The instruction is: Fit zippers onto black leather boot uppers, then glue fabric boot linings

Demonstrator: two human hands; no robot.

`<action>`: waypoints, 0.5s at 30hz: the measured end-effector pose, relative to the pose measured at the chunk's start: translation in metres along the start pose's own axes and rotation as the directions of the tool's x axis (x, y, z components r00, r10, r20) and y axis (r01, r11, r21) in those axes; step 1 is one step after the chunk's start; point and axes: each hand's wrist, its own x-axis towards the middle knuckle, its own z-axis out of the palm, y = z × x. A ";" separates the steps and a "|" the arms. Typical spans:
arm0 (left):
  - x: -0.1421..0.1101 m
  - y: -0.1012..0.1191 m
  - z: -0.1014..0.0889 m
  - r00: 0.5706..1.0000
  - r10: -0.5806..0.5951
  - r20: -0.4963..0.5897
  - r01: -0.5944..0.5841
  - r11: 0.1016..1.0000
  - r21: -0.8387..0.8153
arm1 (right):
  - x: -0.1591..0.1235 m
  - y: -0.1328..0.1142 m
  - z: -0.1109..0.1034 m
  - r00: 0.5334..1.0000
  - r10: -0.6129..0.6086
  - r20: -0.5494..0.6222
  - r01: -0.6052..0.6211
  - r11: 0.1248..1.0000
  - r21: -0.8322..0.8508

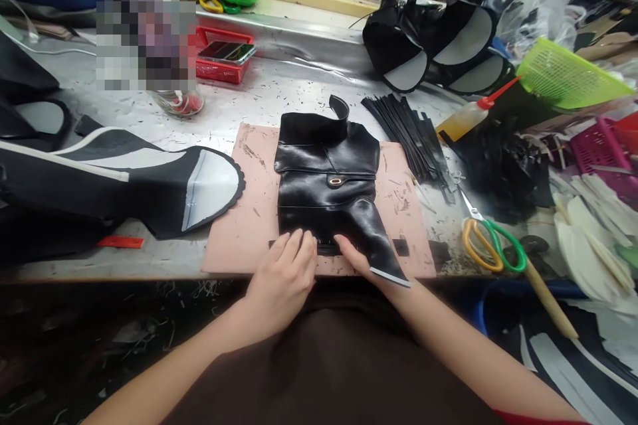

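A shiny black leather boot upper (326,192) with a small gold buckle-like fitting lies across a pink board (224,232) in front of me. My left hand (289,269) has its fingers closed and pressed on the upper's near edge. At the same edge, the thumb of my right hand (356,257) rests on top of the leather; its other fingers are hidden beneath the upper. A black strip (400,248) runs along the board under this edge, partly covered by the leather and my hands.
Black strips (406,133) and scissors (491,246) with green and yellow handles lie to the right, near a glue bottle (461,121). Another boot upper (164,189) occupies the left. A red basket (224,53) holding a phone stands behind. The bench's front edge is close to me.
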 end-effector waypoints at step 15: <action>0.012 0.004 0.007 0.978 0.210 0.021 -0.206 0.972 -0.111 | -0.004 0.006 -0.065 0.910 0.359 0.209 -0.361 0.932 -0.030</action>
